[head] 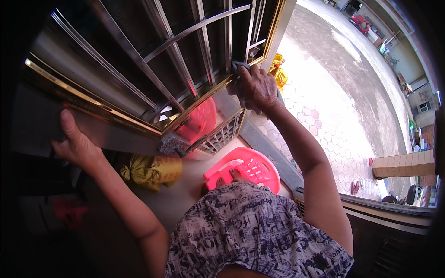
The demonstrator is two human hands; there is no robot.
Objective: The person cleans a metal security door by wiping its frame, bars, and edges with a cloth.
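Observation:
A metal door with shiny upright bars and gold-coloured trim stands in front of me. My left hand is at the door's left edge, thumb against its face and the other fingers partly hidden. In my right hand is a grey cloth, pressed to the trim near the lower right corner of the barred section. The cloth is partly covered by my fingers. Below the bars, a door handle sticks out beside a smooth panel that mirrors something pink.
My bare feet rest on a pink plastic chair. Yellow bags lie on the floor at left, and another yellow bag is outside. A grey threshold borders hexagonal paving. A tiled pillar stands outside.

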